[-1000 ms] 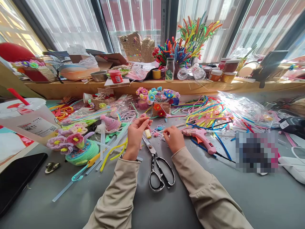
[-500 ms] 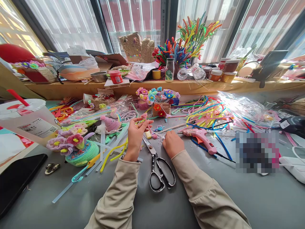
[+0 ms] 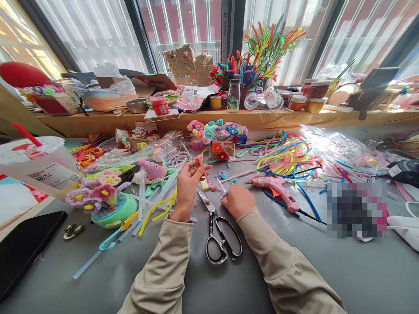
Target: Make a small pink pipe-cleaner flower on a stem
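My left hand (image 3: 189,185) is raised over the table, its fingers pinched on a small pink fuzzy piece (image 3: 199,159). To its right, my right hand (image 3: 238,200) is closed around a small silvery tool (image 3: 221,185), whose thin tip points up and left; its grip end is hidden in the fist. Large black-handled scissors (image 3: 211,222) lie between my forearms, blades toward the hands. A small yellow block (image 3: 204,185) and pink fuzzy scraps (image 3: 213,187) rest between the two hands.
A pink glue gun (image 3: 278,189) lies to the right, below a heap of pipe cleaners (image 3: 284,159). On the left are a green pot of fuzzy flowers (image 3: 113,211), a drink cup (image 3: 49,174) and a black phone (image 3: 29,248). A small flower box (image 3: 221,150) stands behind the hands.
My right hand has shifted slightly right and down, and the silvery tool's tip now shows apart from the scraps. My left hand keeps its pinch on the pink piece.
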{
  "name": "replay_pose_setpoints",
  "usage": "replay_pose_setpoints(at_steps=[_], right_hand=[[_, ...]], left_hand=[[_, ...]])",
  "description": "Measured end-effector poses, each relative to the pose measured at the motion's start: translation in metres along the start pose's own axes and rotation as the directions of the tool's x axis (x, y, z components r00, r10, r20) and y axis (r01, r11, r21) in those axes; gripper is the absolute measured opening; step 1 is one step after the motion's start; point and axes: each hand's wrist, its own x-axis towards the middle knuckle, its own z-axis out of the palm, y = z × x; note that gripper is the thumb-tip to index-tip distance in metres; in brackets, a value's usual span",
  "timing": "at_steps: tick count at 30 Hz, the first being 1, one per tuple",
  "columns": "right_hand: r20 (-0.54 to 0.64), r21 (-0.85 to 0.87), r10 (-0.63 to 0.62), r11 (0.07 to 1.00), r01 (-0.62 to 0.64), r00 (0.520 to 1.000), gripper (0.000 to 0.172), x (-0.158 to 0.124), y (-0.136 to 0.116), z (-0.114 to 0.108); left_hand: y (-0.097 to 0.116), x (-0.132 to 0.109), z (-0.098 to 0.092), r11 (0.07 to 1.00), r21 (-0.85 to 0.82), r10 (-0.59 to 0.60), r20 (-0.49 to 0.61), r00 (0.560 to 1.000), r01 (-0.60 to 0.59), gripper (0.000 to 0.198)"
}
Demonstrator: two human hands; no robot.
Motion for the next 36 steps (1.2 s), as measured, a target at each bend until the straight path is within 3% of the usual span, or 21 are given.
replay_pose_setpoints(at_steps=[8,15,19,25,33,36], right_hand=[[-0.13,0.086,0.017,0.996,-0.005,0.991,0.021,0.006,0.004,0.004],[-0.174,0.329,0.009,0.943,0.05,0.985,0.017,0.014,0.012,0.007],[-0.195,0.422,-0.005,0.902,0.088,0.981,0.025,0.015,0.013,0.008],[-0.271,0.581,-0.08,0.781,0.23,0.959,0.03,0.018,0.015,0.013],[-0.213,0.748,-0.103,0.623,0.23,0.972,0.033,0.009,0.027,0.007],[-0.169,0.84,-0.131,0.499,0.212,0.977,0.035,0.005,0.028,0.005]], left_hand=[[-0.002,0.0,0.0,1.0,-0.006,0.002,-0.014,1.0,-0.002,0.025],[-0.001,-0.001,0.001,0.998,-0.057,-0.012,-0.016,1.0,0.011,0.025],[-0.002,0.001,0.001,0.992,-0.114,-0.051,-0.025,0.998,0.048,0.022],[-0.004,0.003,-0.001,0.927,-0.297,-0.227,0.039,0.973,0.228,0.017],[-0.001,-0.001,0.004,0.894,-0.302,-0.285,0.186,0.94,0.331,0.02],[0.003,-0.004,0.006,0.906,-0.265,-0.283,0.197,0.939,0.329,0.018]])
